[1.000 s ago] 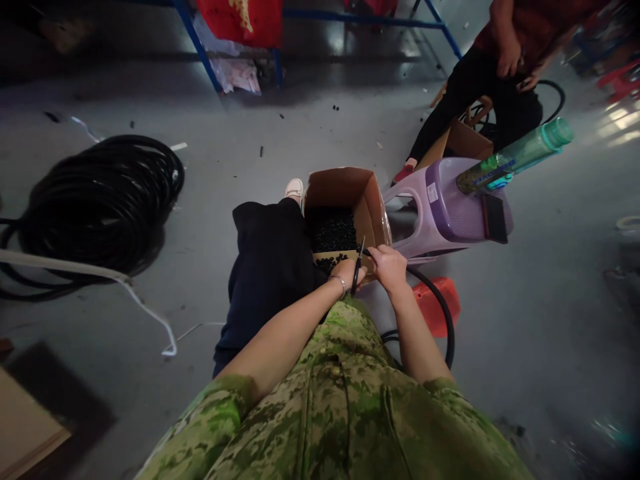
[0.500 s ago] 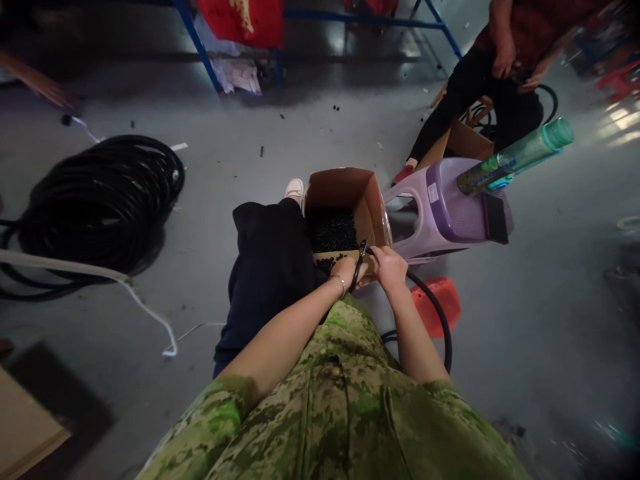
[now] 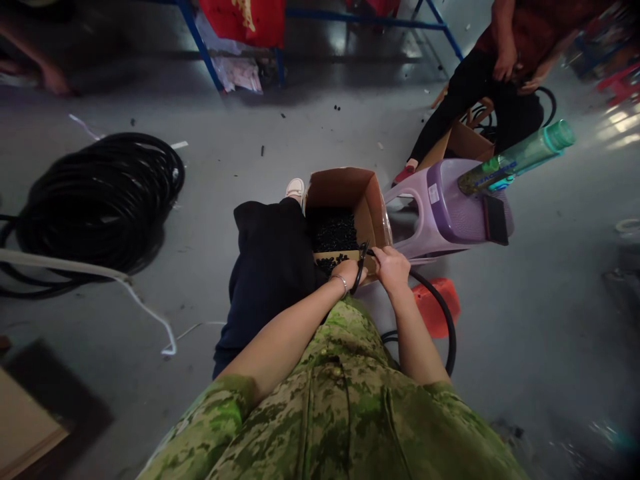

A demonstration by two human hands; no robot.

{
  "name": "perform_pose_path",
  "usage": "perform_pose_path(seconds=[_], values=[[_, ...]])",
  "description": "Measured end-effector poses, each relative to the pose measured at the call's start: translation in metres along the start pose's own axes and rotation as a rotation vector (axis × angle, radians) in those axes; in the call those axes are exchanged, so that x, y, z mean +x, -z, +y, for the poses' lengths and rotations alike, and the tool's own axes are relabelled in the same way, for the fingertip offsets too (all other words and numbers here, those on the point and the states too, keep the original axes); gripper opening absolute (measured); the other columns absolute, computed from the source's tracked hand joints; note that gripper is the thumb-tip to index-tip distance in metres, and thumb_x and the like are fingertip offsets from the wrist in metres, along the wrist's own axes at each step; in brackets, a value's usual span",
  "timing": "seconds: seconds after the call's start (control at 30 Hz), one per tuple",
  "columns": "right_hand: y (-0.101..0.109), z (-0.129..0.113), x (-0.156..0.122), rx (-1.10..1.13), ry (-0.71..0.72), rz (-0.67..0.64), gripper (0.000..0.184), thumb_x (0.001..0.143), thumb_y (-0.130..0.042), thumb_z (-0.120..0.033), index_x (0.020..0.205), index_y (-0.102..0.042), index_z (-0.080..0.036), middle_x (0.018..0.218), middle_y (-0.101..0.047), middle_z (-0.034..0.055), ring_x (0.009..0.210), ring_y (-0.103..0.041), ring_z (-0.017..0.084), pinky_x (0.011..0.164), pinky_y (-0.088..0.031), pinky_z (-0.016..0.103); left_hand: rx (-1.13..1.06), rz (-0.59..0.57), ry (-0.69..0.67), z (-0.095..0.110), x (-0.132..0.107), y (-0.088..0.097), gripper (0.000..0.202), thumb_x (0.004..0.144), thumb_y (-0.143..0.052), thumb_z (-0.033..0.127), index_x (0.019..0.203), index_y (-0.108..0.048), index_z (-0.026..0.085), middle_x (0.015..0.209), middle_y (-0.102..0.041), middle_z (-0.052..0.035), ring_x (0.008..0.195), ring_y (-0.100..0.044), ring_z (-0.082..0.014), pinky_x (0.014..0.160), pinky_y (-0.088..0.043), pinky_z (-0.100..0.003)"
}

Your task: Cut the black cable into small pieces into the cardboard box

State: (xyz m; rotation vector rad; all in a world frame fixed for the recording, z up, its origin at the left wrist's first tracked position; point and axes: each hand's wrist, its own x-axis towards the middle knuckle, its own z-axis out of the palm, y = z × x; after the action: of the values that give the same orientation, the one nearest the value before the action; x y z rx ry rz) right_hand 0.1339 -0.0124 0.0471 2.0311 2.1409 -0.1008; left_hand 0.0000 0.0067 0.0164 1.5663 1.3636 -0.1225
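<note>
My left hand (image 3: 347, 271), with a bracelet at its wrist, is closed around the dark handles of scissors (image 3: 362, 259). Their blades point up and away from me, close to the end of a black hose. The fingers of my right hand (image 3: 393, 268) pinch that black hose (image 3: 444, 308) near its end; the rest curves down past my right forearm. Under and beyond both hands stands an open cardboard box (image 3: 344, 183). Many short black pieces (image 3: 334, 230) lie in it, with more behind a cardboard flap on the near side. The exact contact between blades and hose is too small to tell.
A purple stool (image 3: 453, 200) at the right carries a green bottle (image 3: 523, 160) and a dark phone-like slab (image 3: 495, 219). Coiled black hose (image 3: 100, 200) lies on the floor at left. A red plastic bag (image 3: 436, 307) lies by my right arm. A co-worker (image 3: 505, 67) sits at upper right.
My hands stay almost in place, with the scissors shifted very slightly. At the far left, another person's hand has drawn back from the white strip on the floor.
</note>
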Motion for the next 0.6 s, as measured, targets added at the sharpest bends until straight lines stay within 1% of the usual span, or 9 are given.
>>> perform_pose_path(seconds=[0.13, 0.23, 0.4, 0.6], values=[[0.0008, 0.0027, 0.0001, -0.023, 0.026, 0.010, 0.030, 0.095, -0.048, -0.033, 0.118, -0.066, -0.026, 0.099, -0.065, 0.0082, 0.094, -0.055, 0.020, 0.073, -0.031, 0.028, 0.038, -0.017, -0.025, 0.0015, -0.0023, 0.0005, 0.041, 0.084, -0.046, 0.033, 0.104, -0.073, 0.010, 0.108, -0.071, -0.0202, 0.102, -0.067, -0.0284, 0.085, -0.050, -0.031], [0.0000, 0.0030, 0.0000, -0.037, 0.034, 0.026, 0.030, 0.095, -0.048, -0.033, 0.118, -0.066, -0.025, 0.099, -0.065, 0.0081, 0.093, -0.054, 0.020, 0.073, -0.030, 0.029, 0.061, -0.007, -0.021, 0.0023, -0.0033, 0.0006, 0.040, 0.084, -0.046, 0.033, 0.103, -0.073, 0.009, 0.108, -0.070, -0.0211, 0.102, -0.067, -0.0287, 0.085, -0.051, -0.031], [-0.0024, 0.0032, -0.0002, -0.056, 0.028, 0.025, 0.030, 0.096, -0.046, -0.031, 0.117, -0.066, -0.025, 0.099, -0.064, 0.0079, 0.091, -0.054, 0.019, 0.072, -0.030, 0.029, 0.075, 0.026, -0.016, 0.0037, -0.0052, 0.0011, 0.041, 0.086, -0.045, 0.035, 0.093, -0.074, 0.007, 0.095, -0.072, -0.0212, 0.094, -0.069, -0.0281, 0.081, -0.052, -0.032], [-0.0034, 0.0045, -0.0013, -0.048, -0.012, 0.022, 0.030, 0.096, -0.046, -0.033, 0.117, -0.066, -0.026, 0.100, -0.065, 0.0067, 0.088, -0.055, 0.019, 0.071, -0.030, 0.029, 0.030, 0.035, -0.063, 0.0020, -0.0039, -0.0018, 0.051, 0.091, -0.036, 0.042, 0.079, -0.074, 0.009, 0.074, -0.071, -0.0152, 0.078, -0.070, -0.0214, 0.074, -0.052, -0.027]])
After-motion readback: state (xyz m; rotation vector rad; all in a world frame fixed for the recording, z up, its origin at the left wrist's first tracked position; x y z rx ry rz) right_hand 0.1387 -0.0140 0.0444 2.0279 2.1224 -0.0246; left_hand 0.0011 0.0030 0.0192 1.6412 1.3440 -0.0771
